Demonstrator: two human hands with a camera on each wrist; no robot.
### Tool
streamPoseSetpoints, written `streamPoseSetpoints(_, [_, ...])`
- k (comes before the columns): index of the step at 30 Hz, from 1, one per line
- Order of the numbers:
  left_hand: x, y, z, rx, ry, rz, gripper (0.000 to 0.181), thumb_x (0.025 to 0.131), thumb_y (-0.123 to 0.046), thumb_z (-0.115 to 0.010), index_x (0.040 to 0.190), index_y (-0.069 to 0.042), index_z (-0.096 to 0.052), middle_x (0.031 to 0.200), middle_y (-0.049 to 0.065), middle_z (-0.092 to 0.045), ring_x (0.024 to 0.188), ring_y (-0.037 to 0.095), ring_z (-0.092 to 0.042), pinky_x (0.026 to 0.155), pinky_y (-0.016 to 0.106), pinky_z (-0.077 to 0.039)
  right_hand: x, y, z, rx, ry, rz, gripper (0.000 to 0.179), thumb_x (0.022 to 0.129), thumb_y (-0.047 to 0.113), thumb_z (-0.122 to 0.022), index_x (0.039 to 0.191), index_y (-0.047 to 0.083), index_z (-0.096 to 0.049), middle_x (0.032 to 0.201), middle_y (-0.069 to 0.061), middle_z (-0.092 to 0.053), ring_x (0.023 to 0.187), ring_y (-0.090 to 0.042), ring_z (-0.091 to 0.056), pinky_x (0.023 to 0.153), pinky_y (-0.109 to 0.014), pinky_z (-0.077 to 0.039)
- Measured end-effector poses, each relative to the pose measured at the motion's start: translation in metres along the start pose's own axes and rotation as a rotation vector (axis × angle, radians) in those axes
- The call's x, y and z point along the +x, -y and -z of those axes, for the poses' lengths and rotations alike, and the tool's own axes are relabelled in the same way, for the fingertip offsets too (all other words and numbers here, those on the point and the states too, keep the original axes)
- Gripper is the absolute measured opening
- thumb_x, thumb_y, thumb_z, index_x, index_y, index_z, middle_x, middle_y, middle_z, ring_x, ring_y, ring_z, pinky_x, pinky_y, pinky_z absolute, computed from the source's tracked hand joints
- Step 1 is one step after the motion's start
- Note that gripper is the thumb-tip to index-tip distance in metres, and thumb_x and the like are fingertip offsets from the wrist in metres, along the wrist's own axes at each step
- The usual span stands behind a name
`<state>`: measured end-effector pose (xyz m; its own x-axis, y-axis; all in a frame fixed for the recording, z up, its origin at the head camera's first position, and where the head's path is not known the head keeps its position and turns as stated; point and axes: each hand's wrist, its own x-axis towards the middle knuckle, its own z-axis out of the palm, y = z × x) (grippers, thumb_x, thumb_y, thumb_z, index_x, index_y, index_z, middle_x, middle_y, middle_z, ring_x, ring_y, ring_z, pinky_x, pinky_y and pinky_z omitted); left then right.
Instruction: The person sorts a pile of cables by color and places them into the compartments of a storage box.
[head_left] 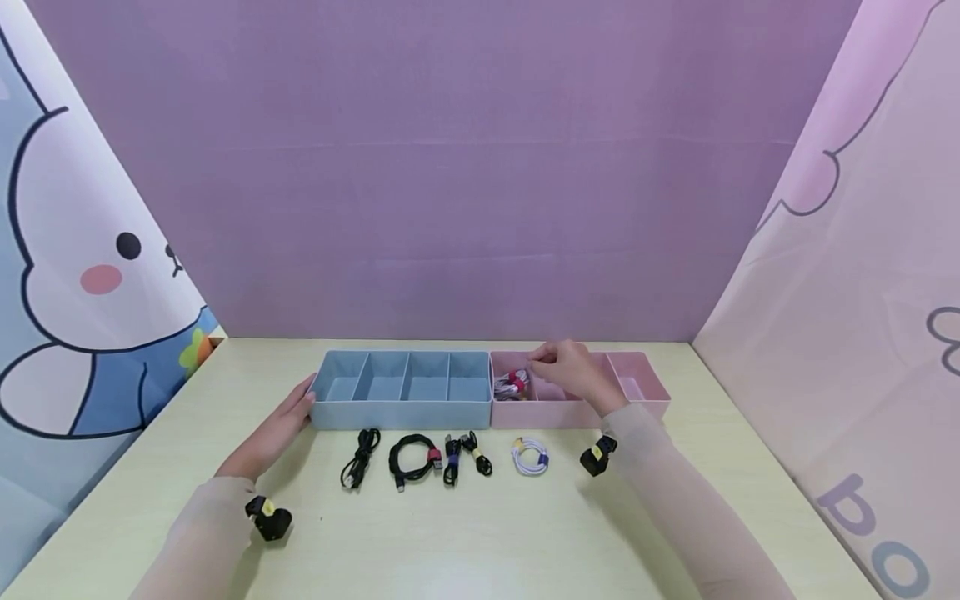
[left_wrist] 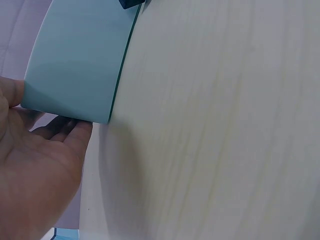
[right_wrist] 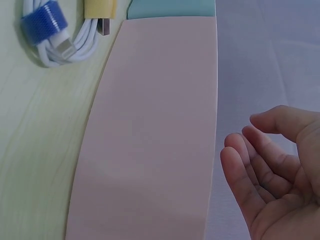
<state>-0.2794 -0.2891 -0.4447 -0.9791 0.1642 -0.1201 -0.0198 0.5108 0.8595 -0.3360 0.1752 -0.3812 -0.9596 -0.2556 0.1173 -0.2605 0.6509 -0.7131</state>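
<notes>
My left hand (head_left: 273,425) rests against the left end of a blue divided box (head_left: 401,415), its fingers along the end wall in the left wrist view. Butted up to that box on the right is a pink divided box (head_left: 547,414). Over the pink box hovers my right hand (head_left: 573,371), fingers loosely bent; the right wrist view shows nothing between thumb and fingertips. Below it, a bundled white cable (head_left: 512,385) with a red strap lies in the leftmost pink compartment. My hand and forearm partly hide the middle pink compartments.
In front of the boxes lie several tied black cables: a long bundle (head_left: 362,458), a coil (head_left: 414,458) with a red strap, and two short ones (head_left: 452,460). A white coiled cable (head_left: 530,457) with yellow and blue straps lies before the pink box. A purple backdrop stands behind.
</notes>
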Motion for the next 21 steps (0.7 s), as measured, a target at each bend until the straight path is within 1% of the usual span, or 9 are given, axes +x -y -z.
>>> streamPoseSetpoints(3, [0.0,0.0,0.0,0.002,0.0,0.0,0.063,0.097,-0.05,-0.021,0.146,-0.024,0.009,0.151,0.012,0.011,0.135,0.038,0.0,0.106,0.055,-0.014,-0.002,0.001,0.002,-0.02,0.003,0.017,0.022,0.086,0.022,-0.065,0.103,0.009,-0.069,0.094,-0.001,-0.066,0.08,-0.015,-0.061,0.07,-0.029,-0.054])
streamPoseSetpoints(7, [0.0,0.0,0.0,0.003,-0.004,0.002,0.063,0.097,-0.05,-0.021,0.146,-0.024,0.008,0.151,0.013,0.01,0.135,0.039,0.0,0.106,0.055,-0.014,-0.003,-0.002,0.002,-0.035,-0.003,0.033,0.019,0.085,0.025,-0.066,0.1,0.012,-0.07,0.09,0.001,-0.066,0.077,-0.014,-0.061,0.068,-0.028,-0.054])
streamPoseSetpoints(13, [-0.001,-0.002,-0.002,0.001,-0.002,0.006,0.062,0.097,-0.05,-0.021,0.146,-0.027,0.009,0.151,0.012,0.011,0.135,0.037,0.001,0.107,0.054,-0.014,-0.006,-0.007,0.003,-0.053,0.016,0.038,0.027,0.086,0.03,-0.064,0.103,0.009,-0.069,0.088,0.002,-0.064,0.074,-0.015,-0.059,0.061,-0.027,-0.053])
streamPoseSetpoints(18, [-0.002,-0.003,-0.001,0.0,-0.001,0.003,0.061,0.098,-0.049,-0.02,0.146,-0.026,0.009,0.151,0.012,0.011,0.135,0.038,0.001,0.107,0.054,-0.014,-0.011,-0.008,0.004,-0.024,0.035,0.032,0.024,0.088,0.024,-0.062,0.102,0.006,-0.068,0.084,-0.003,-0.063,0.062,-0.017,-0.053,0.048,-0.027,-0.048])
streamPoseSetpoints(21, [-0.002,-0.003,-0.001,0.0,-0.002,0.005,0.061,0.098,-0.049,-0.02,0.146,-0.026,0.009,0.151,0.012,0.01,0.135,0.037,0.001,0.107,0.054,-0.014,-0.014,-0.008,0.005,0.001,0.046,0.033,0.023,0.088,0.021,-0.061,0.103,0.005,-0.067,0.086,-0.007,-0.063,0.06,-0.017,-0.051,0.047,-0.027,-0.047])
